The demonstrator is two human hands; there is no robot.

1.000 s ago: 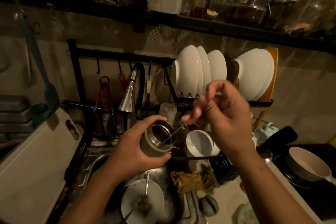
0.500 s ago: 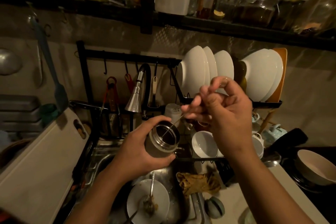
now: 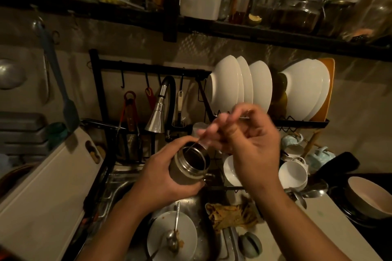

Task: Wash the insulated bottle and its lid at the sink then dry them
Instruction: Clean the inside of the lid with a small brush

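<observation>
My left hand (image 3: 161, 178) grips a short steel insulated bottle (image 3: 189, 164) above the sink (image 3: 118, 184), its wide open mouth tilted toward me and dark inside. My right hand (image 3: 252, 140) is blurred just right of the mouth and pinches a thin metal utensil (image 3: 194, 144) whose lower end dips into the bottle. The utensil's other end sticks out past my fingers toward the plate rack. No lid for the bottle can be made out.
A pull-down tap (image 3: 158, 110) hangs just behind the bottle. In the sink lie a dirty plate (image 3: 169, 237) with a spoon and a crumpled cloth (image 3: 231, 214). White bowls (image 3: 239, 85) stand in the rack; cups (image 3: 293, 174) sit right. A white cutting board (image 3: 44, 193) leans at left.
My right hand has shifted a little with the utensil, which still reaches into the bottle; it is now motion-blurred. The left hand keeps the bottle in about the same place.
</observation>
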